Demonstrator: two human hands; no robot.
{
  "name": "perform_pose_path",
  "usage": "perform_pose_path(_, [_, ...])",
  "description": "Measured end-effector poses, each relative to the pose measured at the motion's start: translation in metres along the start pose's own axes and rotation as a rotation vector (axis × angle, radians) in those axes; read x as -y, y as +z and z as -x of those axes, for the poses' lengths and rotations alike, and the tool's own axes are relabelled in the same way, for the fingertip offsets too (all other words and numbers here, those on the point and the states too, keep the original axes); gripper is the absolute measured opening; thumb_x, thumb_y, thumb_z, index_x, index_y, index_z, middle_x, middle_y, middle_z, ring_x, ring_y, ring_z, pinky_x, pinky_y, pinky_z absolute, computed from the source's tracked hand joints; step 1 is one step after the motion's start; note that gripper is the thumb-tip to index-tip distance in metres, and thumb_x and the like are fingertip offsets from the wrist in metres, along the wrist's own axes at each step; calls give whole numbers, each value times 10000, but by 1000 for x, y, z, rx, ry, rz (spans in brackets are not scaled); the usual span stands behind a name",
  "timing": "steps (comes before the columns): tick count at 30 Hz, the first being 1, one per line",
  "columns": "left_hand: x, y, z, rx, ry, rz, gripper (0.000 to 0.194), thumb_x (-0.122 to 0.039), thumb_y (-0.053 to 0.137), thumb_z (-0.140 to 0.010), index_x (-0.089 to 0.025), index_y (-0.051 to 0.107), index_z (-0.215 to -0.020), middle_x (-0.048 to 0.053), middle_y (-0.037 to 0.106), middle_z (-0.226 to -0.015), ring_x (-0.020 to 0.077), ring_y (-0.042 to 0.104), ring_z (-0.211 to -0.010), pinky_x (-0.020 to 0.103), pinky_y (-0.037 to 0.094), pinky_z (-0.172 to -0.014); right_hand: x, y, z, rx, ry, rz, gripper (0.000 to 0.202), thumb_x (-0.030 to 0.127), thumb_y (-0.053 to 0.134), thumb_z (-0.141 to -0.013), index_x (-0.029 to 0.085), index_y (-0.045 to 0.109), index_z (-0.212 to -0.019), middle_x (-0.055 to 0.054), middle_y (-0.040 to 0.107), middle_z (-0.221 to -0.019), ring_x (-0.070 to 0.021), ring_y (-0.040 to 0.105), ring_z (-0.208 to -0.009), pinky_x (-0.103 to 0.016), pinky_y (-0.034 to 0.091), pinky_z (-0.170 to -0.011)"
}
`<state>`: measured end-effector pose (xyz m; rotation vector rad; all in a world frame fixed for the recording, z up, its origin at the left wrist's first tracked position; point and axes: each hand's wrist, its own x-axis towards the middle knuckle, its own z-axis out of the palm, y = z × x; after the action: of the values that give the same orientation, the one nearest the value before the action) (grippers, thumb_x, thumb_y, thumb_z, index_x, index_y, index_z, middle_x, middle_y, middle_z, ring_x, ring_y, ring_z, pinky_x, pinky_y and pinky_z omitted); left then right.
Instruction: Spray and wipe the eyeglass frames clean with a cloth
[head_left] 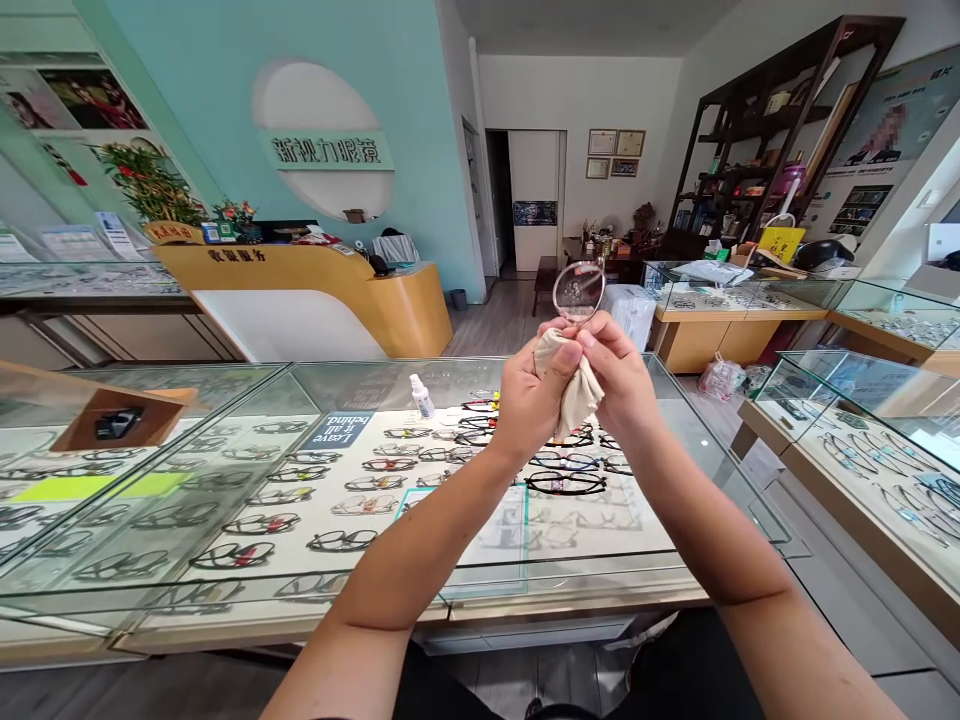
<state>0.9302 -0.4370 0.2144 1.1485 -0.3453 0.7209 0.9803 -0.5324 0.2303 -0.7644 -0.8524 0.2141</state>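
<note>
A pair of eyeglasses (pixel 579 291) is held up over the glass counter, one round, thin-rimmed lens standing above my fingers with small spots on it. The rest of the frame is hidden by my hands and a cream cloth (pixel 579 402). My left hand (pixel 529 390) is closed on the cloth, thumb pressed against its folds. My right hand (pixel 621 372) pinches near the lower rim of the glasses, with the cloth hanging between both hands. On the counter to the left stands a small white spray bottle (pixel 421 397).
Beneath my arms is a glass display counter (pixel 442 585) with rows of eyeglasses inside. A wooden box (pixel 124 420) sits at its left. More glass cases (pixel 862 440) stand on the right. A yellow reception desk (pixel 300 290) is across the floor.
</note>
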Motion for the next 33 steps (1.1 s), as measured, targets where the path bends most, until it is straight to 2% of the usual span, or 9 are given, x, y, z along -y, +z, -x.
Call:
perform_pose_path(3, [2,22,-14,-28,89,-19,565,-725,871,-880,-184,826,-1038,67,799,-1081,174,730,-934,261,577,-825,19,-2,-9,-5,-77,72,340,518,963,-852,298,703,-865,1,761,-1008,-239,746,-1138,-396,596,-1088])
perform_pose_path(5, [0,25,-22,28,101,-54,565,-742,824,-916,-181,822,-986,60,784,-1001,182,719,-915,270,566,-803,26,-4,-15,-14,-105,84,357,528,942,-862,292,674,-855,-6,767,-1037,-243,739,-1165,-400,599,-1091])
perform_pose_path(11, [-17,-4,-35,361,-67,-131,516,-666,779,-998,-151,765,-965,38,650,-848,144,575,-747,251,479,-657,31,-14,-27,6,-55,65,290,479,874,-909,272,675,-869,-26,797,-1089,-227,739,-1073,-377,634,-988])
perform_pose_path(14, [-22,-15,-34,460,-146,-136,468,-606,835,-976,-156,734,-1057,9,596,-807,124,531,-683,230,451,-601,28,-16,-25,36,-9,41,283,476,877,-914,271,685,-877,-26,794,-1056,-222,744,-1047,-359,638,-946])
perform_pose_path(16, [-20,-14,-31,453,-169,-110,461,-556,883,-950,-163,712,-1120,-3,604,-806,114,545,-661,216,458,-585,25,-14,-22,25,3,42,316,496,894,-904,274,671,-876,-23,792,-1052,-225,749,-1069,-360,636,-959])
perform_pose_path(19, [-11,-5,-25,314,-84,-59,459,-498,942,-907,-172,705,-1125,-5,655,-842,107,600,-682,202,504,-619,18,-7,-19,-7,-10,40,368,530,914,-889,283,641,-886,-14,784,-1029,-235,754,-1159,-379,623,-1035])
perform_pose_path(26, [8,10,-21,-17,202,-145,480,-642,864,-935,-176,783,-1014,28,735,-938,133,670,-805,230,564,-755,12,0,-14,12,16,4,332,483,902,-889,286,635,-874,0,800,-1022,-246,758,-1203,-401,612,-1084])
perform_pose_path(29, [7,7,-25,11,181,-163,541,-710,825,-932,-171,787,-934,40,727,-932,150,657,-833,243,545,-756,13,-5,-18,-4,21,27,312,449,880,-886,278,621,-852,4,790,-1036,-223,755,-1134,-357,620,-1015])
perform_pose_path(33, [0,-7,-34,237,23,-213,587,-738,761,-967,-164,743,-845,33,639,-801,156,568,-741,262,488,-659,17,-17,-26,-31,7,98,311,480,856,-877,268,630,-851,-10,768,-1038,-214,734,-1042,-343,629,-950])
